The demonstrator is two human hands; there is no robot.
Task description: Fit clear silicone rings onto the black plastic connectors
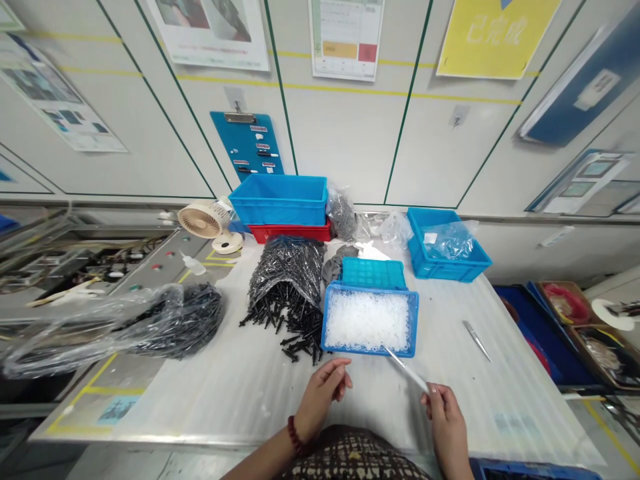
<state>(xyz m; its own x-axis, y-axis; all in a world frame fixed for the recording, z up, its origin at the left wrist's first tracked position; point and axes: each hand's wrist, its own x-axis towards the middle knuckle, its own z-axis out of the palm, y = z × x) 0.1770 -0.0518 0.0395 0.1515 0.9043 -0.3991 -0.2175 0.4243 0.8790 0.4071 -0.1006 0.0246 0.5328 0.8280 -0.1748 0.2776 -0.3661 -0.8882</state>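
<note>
My right hand is closed round the end of a slim white, pen-like tool. Its narrow tip reaches the front rim of a blue bin full of small white, translucent pieces. Left of the bin's front edge, my left hand has curled fingers with the thumb against them; whether something small sits in them I cannot make out. Just beyond it lie black plastic pins, spilling from the mouth of a clear bag.
A second bag of black parts lies at the left. Behind stand a small fan, a blue crate on a red one, a teal tray and another blue crate. A thin metal tool lies right.
</note>
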